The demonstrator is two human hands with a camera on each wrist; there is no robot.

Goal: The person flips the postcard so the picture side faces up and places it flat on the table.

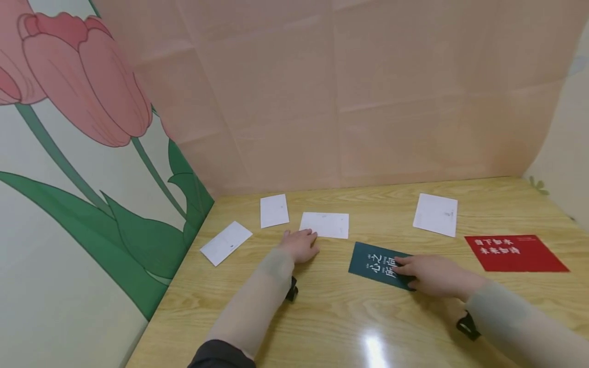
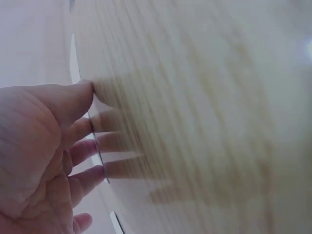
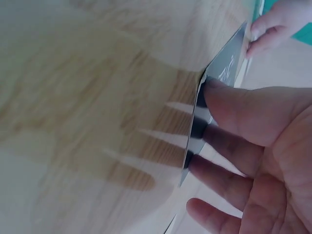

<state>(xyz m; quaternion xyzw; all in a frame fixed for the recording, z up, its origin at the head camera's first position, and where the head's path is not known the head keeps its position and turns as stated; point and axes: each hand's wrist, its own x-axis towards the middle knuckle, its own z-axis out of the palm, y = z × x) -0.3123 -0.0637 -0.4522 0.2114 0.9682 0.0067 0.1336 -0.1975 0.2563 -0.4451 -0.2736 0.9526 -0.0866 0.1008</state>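
While the dark teal card lies flat, face with white Chinese characters up, a little right of the middle of the wood-grain tabletop, the right hand touches its right end. Right fingers: extended, not curled round anything, tips laid on the card; thumb at the near edge, little finger off it in the right wrist view. Whether the thumb lifts that edge: cannot tell. Key relation: card extends leftward from the right fingertips, long axis roughly parallel to the tabletop's far edge, right end slanting toward the person; right hand nearer, in contact. Left hand is apart from it, beyond the left end and slightly farther out, its relaxed fingers and thumb resting at the near-left corner of the centre white card, no grasp seen. Outward: red card with white characters toward the tabletop's right edge; right-hand white card near the far edge; small white card toward the far-left corner; slanted white card by the left edge. Peach sheet behind the far edge; tulip mural along the left.
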